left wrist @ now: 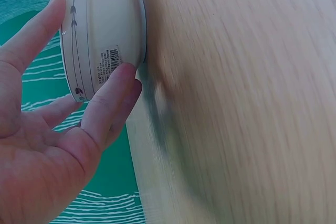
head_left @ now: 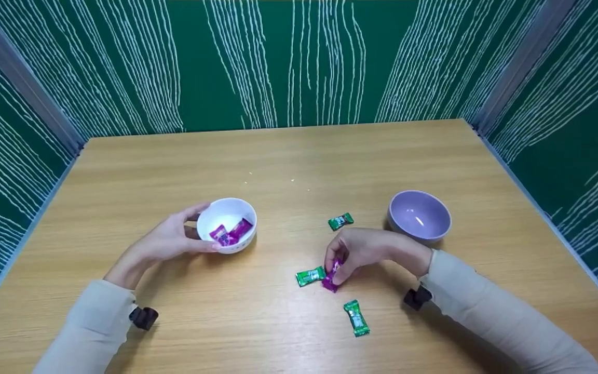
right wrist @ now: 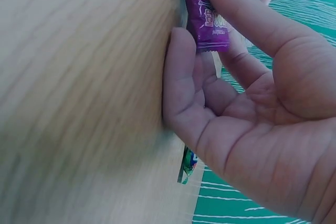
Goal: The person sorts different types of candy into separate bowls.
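My left hand [head_left: 166, 236] grips a white bowl [head_left: 249, 240] from its left side, thumb at the near rim and fingers round the back. Two purple-wrapped candies [head_left: 240, 229] lie inside. In the left wrist view, the bowl's wall [left wrist: 110, 19] shows a barcode sticker and a patterned band, with fingertips against it. My right hand [head_left: 364, 249] pinches another purple-wrapped candy [head_left: 330, 280] between thumb and fingers, low over the table; the right wrist view shows its printed purple wrapper [right wrist: 207, 19]. Right beside it on the left lies a green-wrapped candy [head_left: 310, 276].
A purple bowl [head_left: 419, 215] stands behind my right forearm, its inside bare. Other green-wrapped candies lie beyond my right hand [head_left: 341, 222] and nearer me [head_left: 356, 318]. Tiny pale crumbs dot the wooden table [head_left: 299, 156] toward the back. Green, white-streaked panels [head_left: 299, 62] border the table.
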A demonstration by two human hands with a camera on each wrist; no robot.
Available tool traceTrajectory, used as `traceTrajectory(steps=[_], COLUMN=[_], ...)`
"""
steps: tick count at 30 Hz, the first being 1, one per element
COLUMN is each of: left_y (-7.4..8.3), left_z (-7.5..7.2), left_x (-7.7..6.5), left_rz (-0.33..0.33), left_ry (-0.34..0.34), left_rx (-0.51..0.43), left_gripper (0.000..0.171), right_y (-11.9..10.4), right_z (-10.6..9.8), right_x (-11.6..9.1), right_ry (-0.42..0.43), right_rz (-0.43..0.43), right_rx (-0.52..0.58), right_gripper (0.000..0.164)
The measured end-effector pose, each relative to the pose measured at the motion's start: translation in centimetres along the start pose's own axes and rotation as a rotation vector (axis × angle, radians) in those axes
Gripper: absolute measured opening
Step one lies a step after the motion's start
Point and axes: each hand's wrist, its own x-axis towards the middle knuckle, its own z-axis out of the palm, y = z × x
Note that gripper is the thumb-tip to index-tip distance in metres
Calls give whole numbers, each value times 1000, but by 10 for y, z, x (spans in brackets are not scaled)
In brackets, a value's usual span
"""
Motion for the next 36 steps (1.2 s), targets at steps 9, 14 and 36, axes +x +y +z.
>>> traceTrajectory(steps=[9,14,36], left_y=[-1,-1,3], left_z=[0,0,-1], left_x=[1,1,2], left_rz=[4,-10,7], left_ry=[-2,-12,-16], left_rx=[-3,-1,5], left_gripper=[106,106,106], right_y=[-4,-10,-41], right_z=[-5,-5,-18], right_x=[-4,-6,3], right_ry=[-41,-52,-78], right_rz=[-34,-33,-104], right_rx=[196,241,259], right_gripper=[20,20,28])
